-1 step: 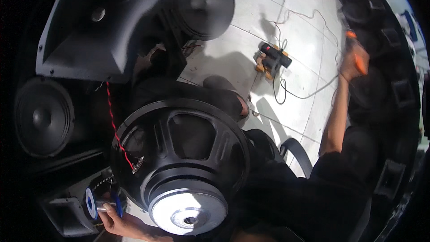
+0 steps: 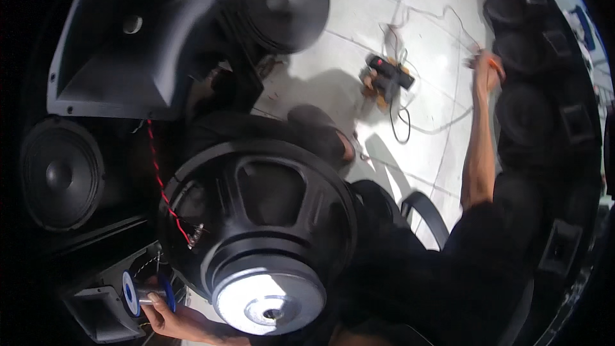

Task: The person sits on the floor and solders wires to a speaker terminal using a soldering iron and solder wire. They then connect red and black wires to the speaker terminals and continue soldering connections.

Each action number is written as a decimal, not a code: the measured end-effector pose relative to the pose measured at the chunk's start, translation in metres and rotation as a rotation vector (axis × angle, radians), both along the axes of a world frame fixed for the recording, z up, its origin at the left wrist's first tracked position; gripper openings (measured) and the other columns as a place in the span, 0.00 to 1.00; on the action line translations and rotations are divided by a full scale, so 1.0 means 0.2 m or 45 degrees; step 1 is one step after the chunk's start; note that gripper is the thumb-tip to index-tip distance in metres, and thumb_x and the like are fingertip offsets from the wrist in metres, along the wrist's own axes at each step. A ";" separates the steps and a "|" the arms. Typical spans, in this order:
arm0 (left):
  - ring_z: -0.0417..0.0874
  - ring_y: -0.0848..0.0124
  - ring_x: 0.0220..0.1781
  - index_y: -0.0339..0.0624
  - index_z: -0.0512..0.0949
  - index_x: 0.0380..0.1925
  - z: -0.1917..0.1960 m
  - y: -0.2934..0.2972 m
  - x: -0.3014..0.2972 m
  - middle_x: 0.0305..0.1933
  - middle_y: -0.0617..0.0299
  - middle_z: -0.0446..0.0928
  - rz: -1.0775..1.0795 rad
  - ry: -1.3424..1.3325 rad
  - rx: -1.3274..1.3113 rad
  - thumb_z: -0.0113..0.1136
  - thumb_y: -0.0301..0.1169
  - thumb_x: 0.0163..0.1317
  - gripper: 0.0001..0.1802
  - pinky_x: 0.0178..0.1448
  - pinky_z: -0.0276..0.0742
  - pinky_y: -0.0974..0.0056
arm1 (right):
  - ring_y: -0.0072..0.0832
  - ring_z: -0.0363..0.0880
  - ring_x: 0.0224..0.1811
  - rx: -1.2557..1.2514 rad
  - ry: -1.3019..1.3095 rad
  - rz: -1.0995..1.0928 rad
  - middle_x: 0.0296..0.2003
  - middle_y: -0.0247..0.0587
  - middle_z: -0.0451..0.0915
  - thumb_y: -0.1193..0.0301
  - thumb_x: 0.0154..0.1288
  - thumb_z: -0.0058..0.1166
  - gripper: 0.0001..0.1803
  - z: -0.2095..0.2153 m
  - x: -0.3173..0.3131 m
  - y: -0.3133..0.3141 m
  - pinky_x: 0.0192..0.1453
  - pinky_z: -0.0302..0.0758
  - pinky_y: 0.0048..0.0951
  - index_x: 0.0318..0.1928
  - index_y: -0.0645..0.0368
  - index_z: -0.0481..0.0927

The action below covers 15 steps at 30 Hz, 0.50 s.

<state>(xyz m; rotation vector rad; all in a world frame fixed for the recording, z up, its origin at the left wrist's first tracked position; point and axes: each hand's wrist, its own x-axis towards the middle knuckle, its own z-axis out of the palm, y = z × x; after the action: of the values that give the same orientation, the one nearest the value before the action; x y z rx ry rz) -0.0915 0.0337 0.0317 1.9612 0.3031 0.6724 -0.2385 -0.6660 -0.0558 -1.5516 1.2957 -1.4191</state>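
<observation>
At the lower left my left hand point(image 2: 168, 321) is closed round a spool of solder wire point(image 2: 132, 295) with blue and white flanges. To its right, a large black loudspeaker driver point(image 2: 221, 253) rests magnet side up in front of me. A twisted red and black wire point(image 2: 155, 163) runs to its metal terminal point(image 2: 196, 236). My right arm reaches out to the far right; my right hand point(image 2: 485, 74) is closed round an orange-handled tool point(image 2: 497, 67). Motion smears that tool, so its tip cannot be made out.
A black horn speaker point(image 2: 115, 51) and other round speakers point(image 2: 61, 176) stand at left. Speaker cabinets point(image 2: 525, 115) line the right side. On the tiled floor point(image 2: 359, 22) sits a small black device point(image 2: 392, 75) with brownish parts and a loose cable point(image 2: 401, 134).
My right hand has moved a little to the left, with the orange-handled tool in it. The view has shifted slightly. My left hand keeps its grip on the spool.
</observation>
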 end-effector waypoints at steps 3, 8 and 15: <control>0.80 0.66 0.49 0.31 0.77 0.55 0.04 0.08 0.00 0.49 0.49 0.83 0.038 0.098 0.091 0.63 0.38 0.64 0.25 0.60 0.68 0.62 | 0.34 0.83 0.20 -0.111 -0.193 0.154 0.21 0.52 0.82 0.66 0.63 0.52 0.19 -0.36 -0.03 -0.17 0.24 0.81 0.33 0.28 0.75 0.78; 0.80 0.64 0.52 0.34 0.79 0.53 0.00 0.01 0.05 0.50 0.50 0.82 0.041 0.045 0.151 0.62 0.41 0.64 0.24 0.65 0.65 0.61 | 0.31 0.81 0.21 0.149 -0.074 0.120 0.27 0.50 0.81 0.71 0.64 0.52 0.15 -0.17 0.05 0.03 0.26 0.83 0.30 0.41 0.75 0.80; 0.79 0.64 0.56 0.35 0.78 0.55 0.01 -0.03 0.03 0.51 0.52 0.83 0.071 0.104 0.223 0.62 0.43 0.64 0.26 0.69 0.60 0.59 | 0.26 0.76 0.21 0.323 -0.754 0.640 0.25 0.42 0.78 0.69 0.69 0.51 0.13 -0.04 0.06 -0.05 0.27 0.79 0.30 0.43 0.69 0.79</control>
<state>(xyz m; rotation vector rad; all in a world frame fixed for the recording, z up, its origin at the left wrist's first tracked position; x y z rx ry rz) -0.0853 0.0279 0.0332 2.1576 0.3603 0.6741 -0.2273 -0.6754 -0.0639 -1.0636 0.6398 -1.1967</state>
